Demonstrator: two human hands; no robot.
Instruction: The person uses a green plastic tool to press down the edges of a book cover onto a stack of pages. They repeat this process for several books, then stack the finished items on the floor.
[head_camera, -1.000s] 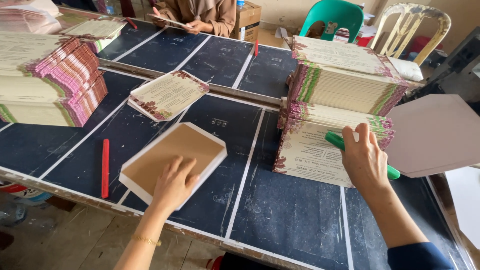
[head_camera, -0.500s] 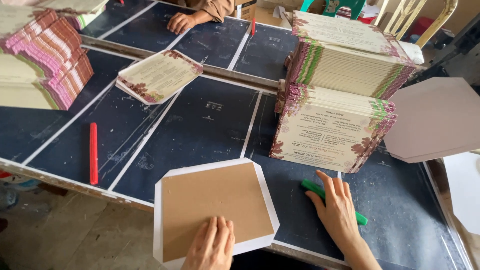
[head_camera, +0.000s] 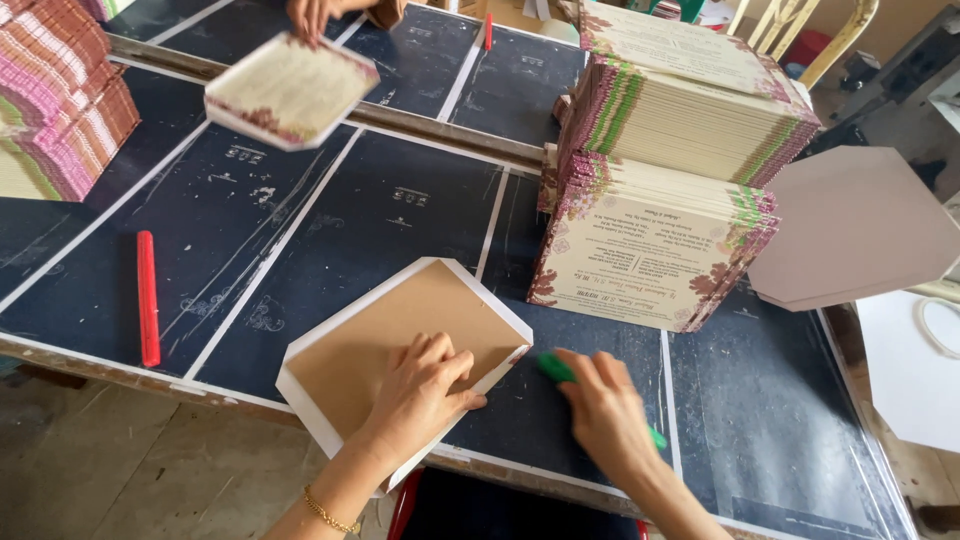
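Dark blue counter (head_camera: 400, 200) with white grid lines, worn wooden front edge, concrete floor below. Left hand (head_camera: 420, 395) lies flat, fingers spread, palm down on a brown card with white border flaps (head_camera: 400, 325), pressing it near the counter's front edge; nothing gripped. Right hand (head_camera: 600, 415) rests just right of the card, fingers curled loosely over a green stick tool (head_camera: 553, 367); cannot tell whether it is truly gripped or only covered. Green tip shows left of the fingers, another bit near the wrist. Tall stack of printed floral cards (head_camera: 660, 190) stands beyond the right hand, close. Red stick (head_camera: 147, 297) lies well left of the card. Smaller card pile (head_camera: 290, 90) farther back, left of centre. Striped paper stack (head_camera: 55, 100) at far left. Pinkish octagonal boards (head_camera: 850, 225) at right. Another person's hand (head_camera: 315, 15) at top edge.
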